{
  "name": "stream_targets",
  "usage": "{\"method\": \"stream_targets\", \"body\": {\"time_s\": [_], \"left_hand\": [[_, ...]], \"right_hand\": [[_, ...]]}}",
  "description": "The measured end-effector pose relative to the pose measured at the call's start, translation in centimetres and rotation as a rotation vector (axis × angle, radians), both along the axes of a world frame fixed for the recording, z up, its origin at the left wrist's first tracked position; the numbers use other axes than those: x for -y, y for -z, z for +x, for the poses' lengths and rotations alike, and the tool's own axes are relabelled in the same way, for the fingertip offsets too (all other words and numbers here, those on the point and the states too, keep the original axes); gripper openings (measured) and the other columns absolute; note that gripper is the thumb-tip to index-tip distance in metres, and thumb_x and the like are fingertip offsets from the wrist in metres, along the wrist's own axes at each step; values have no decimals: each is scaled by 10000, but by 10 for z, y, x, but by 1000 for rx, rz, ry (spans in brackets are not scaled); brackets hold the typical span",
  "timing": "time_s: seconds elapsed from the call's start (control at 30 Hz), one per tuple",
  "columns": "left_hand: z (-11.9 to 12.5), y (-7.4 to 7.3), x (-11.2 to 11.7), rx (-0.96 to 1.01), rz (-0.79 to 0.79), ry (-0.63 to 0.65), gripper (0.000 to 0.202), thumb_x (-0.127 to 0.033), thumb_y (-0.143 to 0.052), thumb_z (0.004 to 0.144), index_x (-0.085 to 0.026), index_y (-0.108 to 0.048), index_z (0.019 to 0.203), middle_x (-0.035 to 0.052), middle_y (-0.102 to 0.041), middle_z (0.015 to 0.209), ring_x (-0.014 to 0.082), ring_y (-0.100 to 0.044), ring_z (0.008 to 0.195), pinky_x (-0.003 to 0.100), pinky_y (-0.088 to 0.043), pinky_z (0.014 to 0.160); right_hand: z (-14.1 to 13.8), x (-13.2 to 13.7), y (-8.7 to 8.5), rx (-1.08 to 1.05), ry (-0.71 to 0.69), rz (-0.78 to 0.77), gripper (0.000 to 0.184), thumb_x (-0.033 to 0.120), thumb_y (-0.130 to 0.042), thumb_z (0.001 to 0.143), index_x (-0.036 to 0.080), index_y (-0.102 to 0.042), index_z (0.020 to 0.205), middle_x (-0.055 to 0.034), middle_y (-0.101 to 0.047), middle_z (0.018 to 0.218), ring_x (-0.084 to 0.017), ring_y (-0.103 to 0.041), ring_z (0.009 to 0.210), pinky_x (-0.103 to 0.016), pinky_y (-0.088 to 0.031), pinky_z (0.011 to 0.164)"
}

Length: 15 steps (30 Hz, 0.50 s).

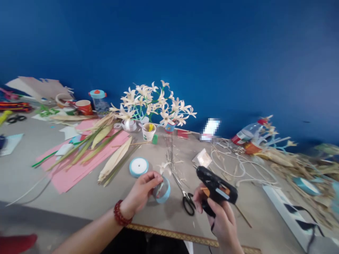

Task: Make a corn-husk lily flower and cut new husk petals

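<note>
My left hand [147, 187], with a red bead bracelet on its wrist, pinches a small see-through plastic cup [164, 192] banded in light blue near the table's front edge. A pale flower [166, 168] shows just beyond the fingertips; I cannot tell whether they touch it. In my right hand [221, 215] is a black hot glue gun [217, 186] with orange parts, its nozzle end toward the upper left. Between the hands lie black-handled scissors [188, 204]. A roll of light blue ribbon [138, 166] rests just beyond my left hand.
White flowers [156, 98] stand in cups along the wall. Corn husks [102, 137] lie on pink paper [66, 176] to the left. A white cable [239, 169], a plastic bottle [247, 133] and a power strip [283, 211] are on the right.
</note>
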<state>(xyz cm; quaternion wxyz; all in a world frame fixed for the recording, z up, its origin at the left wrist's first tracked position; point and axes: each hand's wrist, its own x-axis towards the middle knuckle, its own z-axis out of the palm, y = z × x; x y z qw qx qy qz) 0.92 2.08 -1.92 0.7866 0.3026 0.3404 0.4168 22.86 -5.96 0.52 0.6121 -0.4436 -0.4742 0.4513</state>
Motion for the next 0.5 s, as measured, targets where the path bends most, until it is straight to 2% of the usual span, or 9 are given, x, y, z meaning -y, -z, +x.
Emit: {"method": "stream_targets", "body": {"time_s": [0.17,0.33,0.5], "left_hand": [[-3,7,-2,-2,25,46,276,-371,-767,774,-151,-600,764,-12,-564,657,79,-492,527,210,-404,492],[-4,6,-2,14,6,57,274,-370,-777,764,-156,-606,763,-7,-572,714,73,-485,546,204,-383,494],[-5,4,-2,8,-12,46,291,-383,-796,739,-156,-614,757,-8,-577,728,67,-472,555,198,-356,495]], "right_hand": [[-21,15,11,465,-11,-43,150,302,-588,921,195,-652,839,-47,-651,760,-163,-605,620,-268,-495,588],[-29,13,23,730,3,23,112,302,-569,917,209,-603,971,-27,-661,739,-184,-649,638,-265,-509,585],[-38,11,25,875,57,113,119,278,-551,922,227,-557,1030,-6,-678,731,-182,-665,626,-266,-518,594]]}}
